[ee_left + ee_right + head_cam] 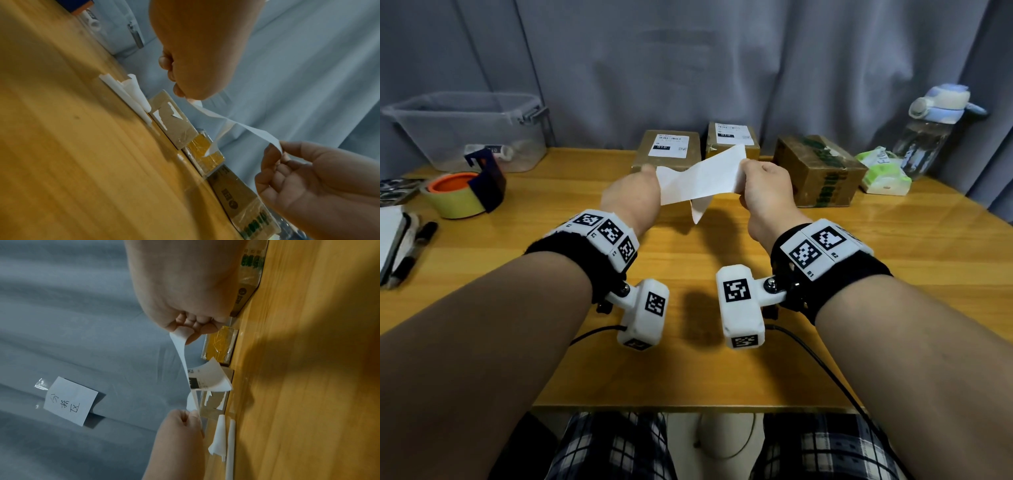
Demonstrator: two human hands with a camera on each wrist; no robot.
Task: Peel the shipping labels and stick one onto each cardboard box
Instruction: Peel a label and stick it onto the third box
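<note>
Above the middle of the table, my left hand [654, 173] and right hand [743, 169] each pinch one end of a white label sheet [698, 178]. In the right wrist view a printed label [207, 378] curls away from the middle of that sheet. Three cardboard boxes stand in a row at the back of the table. The left box [643, 154] and the middle box [751, 149] each carry a white label on top. The right box [818, 171] has green print and no label on the faces I see.
Curled white backing scraps [131, 97] lie before the left box. A clear plastic bin [465, 130], a tape roll [458, 195] and pens [410, 253] are at the left. A tissue pack [883, 171] and a water bottle [928, 133] stand at the right. Grey curtain behind.
</note>
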